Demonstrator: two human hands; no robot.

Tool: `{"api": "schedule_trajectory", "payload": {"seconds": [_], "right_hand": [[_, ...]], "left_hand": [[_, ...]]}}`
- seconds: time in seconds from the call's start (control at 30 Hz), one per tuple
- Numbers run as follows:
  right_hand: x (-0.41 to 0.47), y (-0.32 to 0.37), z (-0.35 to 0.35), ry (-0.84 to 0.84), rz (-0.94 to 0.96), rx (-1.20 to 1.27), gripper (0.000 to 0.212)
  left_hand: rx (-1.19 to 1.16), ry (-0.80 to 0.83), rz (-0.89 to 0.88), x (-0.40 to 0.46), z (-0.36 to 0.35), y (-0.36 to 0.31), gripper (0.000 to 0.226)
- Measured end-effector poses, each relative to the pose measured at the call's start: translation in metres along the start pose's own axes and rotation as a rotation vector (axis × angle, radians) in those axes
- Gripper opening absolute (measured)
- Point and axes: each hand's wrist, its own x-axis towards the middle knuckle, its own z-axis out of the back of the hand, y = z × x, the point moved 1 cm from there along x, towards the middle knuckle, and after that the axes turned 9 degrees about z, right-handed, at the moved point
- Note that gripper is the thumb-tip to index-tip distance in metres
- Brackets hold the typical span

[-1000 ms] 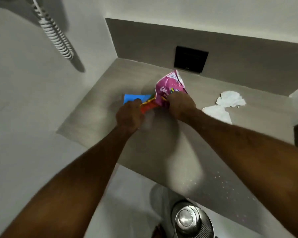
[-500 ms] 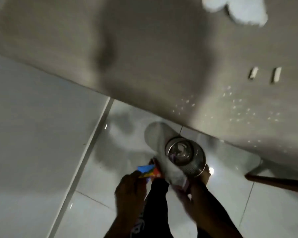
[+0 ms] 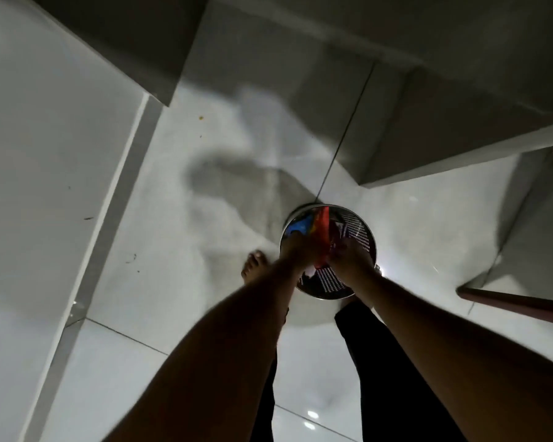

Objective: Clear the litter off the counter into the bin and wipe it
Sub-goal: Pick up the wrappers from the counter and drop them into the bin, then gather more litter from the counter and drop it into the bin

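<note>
Head view, steeply down over floor (image 3: 141, 346)

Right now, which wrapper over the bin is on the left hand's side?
The blue wrapper, above the left hand; the red wrapper runs between both hands, beside the right hand.

Both forearms bare to frame bottom, no sleeves; left hand (image 3: 297, 253), right hand (image 3: 348, 261); black trousers (image 3: 380, 362) lower centre; bare foot (image 3: 253, 264) centre.
</note>
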Motion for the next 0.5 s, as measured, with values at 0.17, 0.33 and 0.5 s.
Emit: {"api": "schedule_trajectory", "payload": {"seconds": [0.17, 0.33, 0.5], "right_hand": [[-0.033, 0.008, 0.01, -0.02, -0.032, -0.04, 0.038], [-0.142, 0.057, 0.065, -0.155, 0.083, -0.188, 0.041], [-0.285, 0.138, 0.143, -0.35, 0.45, 0.026, 0.024]], "left_hand": [[0.178, -0.219, -0.072, -0.047, 0.037, -0.004, 0.039], [0.066, -0.372, -0.359, -0.18, 0.102, -0.009, 0.026], [-0.027, -0.621, -0.817, -0.333, 0.166, -0.012, 0.023]]}}
